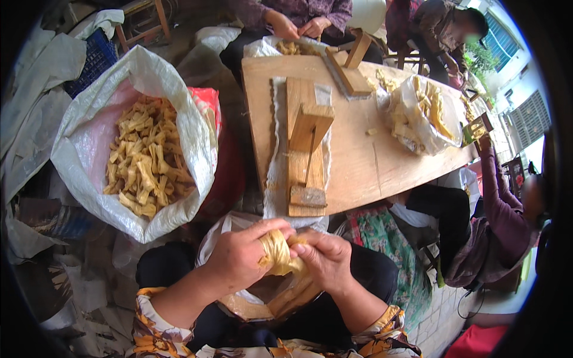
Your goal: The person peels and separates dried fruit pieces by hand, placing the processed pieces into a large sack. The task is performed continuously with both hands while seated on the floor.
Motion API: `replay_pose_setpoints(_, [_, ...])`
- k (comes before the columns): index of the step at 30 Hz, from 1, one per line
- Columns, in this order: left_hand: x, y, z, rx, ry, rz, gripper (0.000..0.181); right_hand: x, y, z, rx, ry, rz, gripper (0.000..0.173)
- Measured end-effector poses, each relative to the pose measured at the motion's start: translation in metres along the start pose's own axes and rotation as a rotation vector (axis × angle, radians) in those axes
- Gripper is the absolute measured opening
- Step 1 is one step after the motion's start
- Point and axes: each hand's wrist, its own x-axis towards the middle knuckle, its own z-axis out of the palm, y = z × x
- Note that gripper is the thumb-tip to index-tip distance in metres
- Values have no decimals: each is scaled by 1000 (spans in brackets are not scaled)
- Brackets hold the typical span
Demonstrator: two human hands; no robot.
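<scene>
A wrapped, pale yellow strip of pliable material (276, 251) lies between my hands, above my lap. My left hand (244, 255) is closed around its left side. The fingers and thumb of my right hand (326, 256) pinch its right end. Below both hands a lined, open bag or container (273, 304) rests between my knees. Just beyond them, a wooden block stand with a thin metal rod (306, 179) lies on a white cloth (278, 147) on the wooden board table (353, 165). At the left, a white woven sack (188, 197) holds many knotted yellowish pieces (147, 165).
Across the table a person's hands (297, 27) work near a second wooden stand (351, 74). A clear plastic bag of yellowish strips (425, 116) sits at the table's right. Other people sit at the right. A blue plastic crate (94, 60) stands behind the sack.
</scene>
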Motion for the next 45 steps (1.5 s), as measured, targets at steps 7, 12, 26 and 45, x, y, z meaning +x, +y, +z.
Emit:
replay_pose_setpoints(7, [-11,7,-3,272,-210,-18,22,1,5,5,-439,-142,-186,36])
replay_pose_setpoints(12, [-15,-2,5,320,-156,98,18,-2,14,7,-650,-190,-98,27])
replay_pose_setpoints(26, [2,1,-29,-535,188,-133,19,-3,-5,-12,761,-498,567,43])
replay_pose_setpoints(45, [5,-8,-2,-991,181,-556,9,11,-28,-32,331,62,554,18])
